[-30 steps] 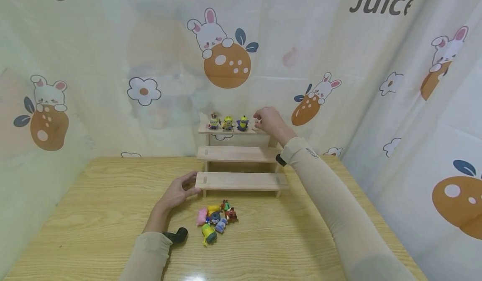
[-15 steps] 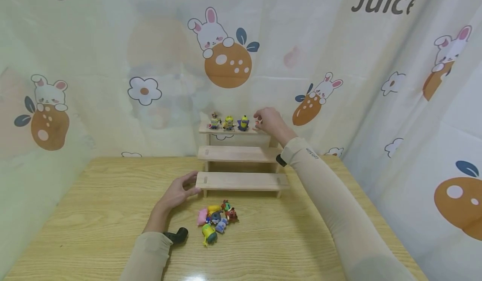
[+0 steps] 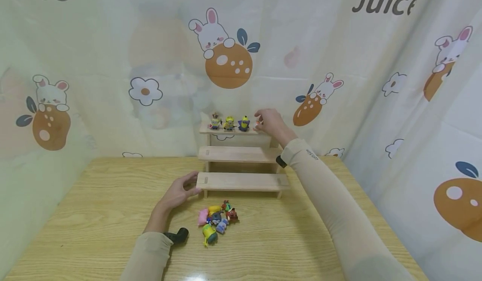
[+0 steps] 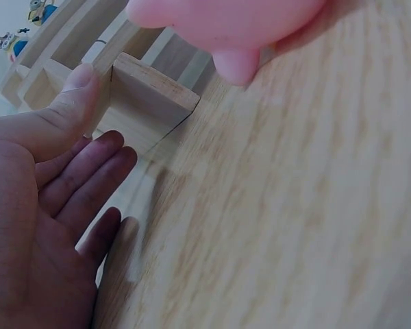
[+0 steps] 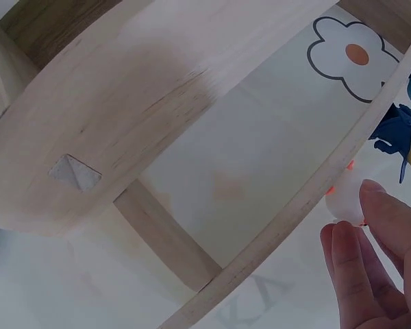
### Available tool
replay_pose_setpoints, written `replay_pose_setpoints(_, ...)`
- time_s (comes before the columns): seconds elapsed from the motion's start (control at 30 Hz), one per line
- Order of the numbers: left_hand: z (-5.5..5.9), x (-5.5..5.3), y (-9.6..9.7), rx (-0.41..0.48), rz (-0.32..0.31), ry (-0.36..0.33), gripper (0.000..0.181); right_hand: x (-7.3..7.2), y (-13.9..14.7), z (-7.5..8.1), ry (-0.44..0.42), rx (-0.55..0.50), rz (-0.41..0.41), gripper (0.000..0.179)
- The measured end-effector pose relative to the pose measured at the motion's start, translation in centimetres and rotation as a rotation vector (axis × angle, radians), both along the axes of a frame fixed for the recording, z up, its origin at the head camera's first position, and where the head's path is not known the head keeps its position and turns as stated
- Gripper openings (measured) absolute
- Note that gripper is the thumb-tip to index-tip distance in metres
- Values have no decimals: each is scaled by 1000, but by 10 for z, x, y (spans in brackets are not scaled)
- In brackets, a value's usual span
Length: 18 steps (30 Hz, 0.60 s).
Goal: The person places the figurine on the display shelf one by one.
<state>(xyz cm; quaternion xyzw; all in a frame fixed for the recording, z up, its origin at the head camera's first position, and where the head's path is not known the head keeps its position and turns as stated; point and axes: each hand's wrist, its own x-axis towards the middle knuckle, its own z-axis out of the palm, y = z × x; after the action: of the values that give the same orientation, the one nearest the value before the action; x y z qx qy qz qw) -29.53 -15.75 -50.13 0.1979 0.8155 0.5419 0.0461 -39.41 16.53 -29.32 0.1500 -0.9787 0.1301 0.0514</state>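
A three-tier wooden display stand (image 3: 241, 181) stands at the back of the table. My right hand (image 3: 273, 123) is at the right end of its top tier. Thumb and fingertips pinch a small white toy figure (image 5: 344, 199) with orange-red bits, mostly hidden by the hand in the head view. To its left, three yellow minion figures stand in a row, the nearest a minion in purple-blue (image 3: 243, 123). My left hand (image 3: 178, 192) is at the left end of the lowest tier, thumb tip at its edge. Its fingers look loose, palm turned toward the left wrist camera.
Several small toy figures lie in a pile in front of the stand, among them a pink figure (image 3: 203, 217), a yellow-green figure (image 3: 209, 234) and a brown figure (image 3: 232, 215). A patterned curtain (image 3: 169, 42) hangs close behind the stand and along the sides.
The white figure shifts slightly in the right hand's fingertips, its visible part turning a little. Both hands otherwise keep their places at the stand.
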Motion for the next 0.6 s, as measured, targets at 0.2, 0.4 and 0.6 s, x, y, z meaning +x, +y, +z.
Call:
replay_pose_setpoints(0.2, 2, 2, 1, -8, -5, -4, 71, 0, 2, 0, 9, 1, 7, 44)
replay_pose_setpoints(0.4, 1, 2, 0, 5, 6, -16, 74, 7, 2, 5, 36, -49, -11, 42)
replay_pose_setpoints(0.6, 2, 1, 0, 4, -8, -3, 73, 39, -15, 2, 77, -150, 82, 35)
